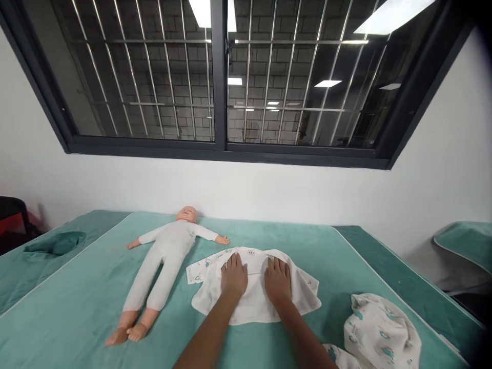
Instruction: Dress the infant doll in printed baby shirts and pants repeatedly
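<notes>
A small white baby top [255, 302] with printed sleeves lies spread on the green cover, its neckline toward the wall. My left hand [234, 274] rests flat on its left part, fingers stretched out. On the right part lies my right hand [278, 279], palm down and fingers extended. Neither hand grips the cloth. To the left, a baby doll [171, 251] in a white long-sleeved suit lies on its back with arms out, one hand close to the top's left sleeve. A crumpled white printed cloth [382, 330] sits near my right forearm.
The green padded cover [84, 287] spreads over the table, with darker green side strips. Behind it stands a white wall [269, 192] with a dark-framed barred window [223, 148]. A black and red object [13, 220] is at the left edge, another green covered surface [467, 241] at the right.
</notes>
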A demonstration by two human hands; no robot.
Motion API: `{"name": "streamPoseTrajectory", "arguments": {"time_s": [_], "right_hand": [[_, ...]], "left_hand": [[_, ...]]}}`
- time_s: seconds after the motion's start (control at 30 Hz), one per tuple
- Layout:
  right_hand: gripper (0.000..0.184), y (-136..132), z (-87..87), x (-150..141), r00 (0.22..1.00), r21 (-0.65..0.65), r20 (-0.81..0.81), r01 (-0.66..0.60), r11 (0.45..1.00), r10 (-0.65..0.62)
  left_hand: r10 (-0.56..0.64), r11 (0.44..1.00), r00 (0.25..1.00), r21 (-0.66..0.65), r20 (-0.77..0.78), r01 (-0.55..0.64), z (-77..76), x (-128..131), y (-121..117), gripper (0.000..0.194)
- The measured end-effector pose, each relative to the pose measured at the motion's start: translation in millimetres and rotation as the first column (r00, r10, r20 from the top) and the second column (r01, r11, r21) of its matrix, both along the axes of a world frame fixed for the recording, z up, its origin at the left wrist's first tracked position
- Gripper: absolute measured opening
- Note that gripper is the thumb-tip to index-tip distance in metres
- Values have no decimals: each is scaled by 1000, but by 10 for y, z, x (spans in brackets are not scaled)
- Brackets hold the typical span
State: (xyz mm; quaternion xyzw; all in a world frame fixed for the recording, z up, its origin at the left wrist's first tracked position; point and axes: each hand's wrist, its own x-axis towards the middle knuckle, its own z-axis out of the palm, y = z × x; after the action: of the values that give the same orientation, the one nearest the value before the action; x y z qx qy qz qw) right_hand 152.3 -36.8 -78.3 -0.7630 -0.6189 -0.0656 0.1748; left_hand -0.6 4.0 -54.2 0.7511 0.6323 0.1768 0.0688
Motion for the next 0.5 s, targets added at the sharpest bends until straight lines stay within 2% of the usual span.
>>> {"name": "streamPoseTrajectory", "arguments": {"time_s": [0.13, 0.27, 0.33, 0.4, 0.5], "right_hand": [[47, -82, -20, 11, 995, 49, 34, -97, 994, 95], [45, -185, -38, 40, 938, 74, 22, -347, 935, 346], [43, -181, -4, -11, 901, 102, -32, -428, 898, 433], [40, -93, 89, -163, 871, 151, -118, -459, 876, 476], [40, 240, 311, -594, 804, 198, -315, -465, 863, 505]], "left_hand": [[-50, 999, 996, 2, 76, 50, -77, -19, -42, 52], [-130, 991, 974, 2, 188, 132, 72, -313, -11, 42], [-128, 992, 963, 38, 237, 123, 223, -629, 13, 40], [-75, 994, 963, 102, 259, 50, 401, -1047, 48, 42], [50, 977, 968, 189, 245, -98, 616, -1753, 113, 40]]}}
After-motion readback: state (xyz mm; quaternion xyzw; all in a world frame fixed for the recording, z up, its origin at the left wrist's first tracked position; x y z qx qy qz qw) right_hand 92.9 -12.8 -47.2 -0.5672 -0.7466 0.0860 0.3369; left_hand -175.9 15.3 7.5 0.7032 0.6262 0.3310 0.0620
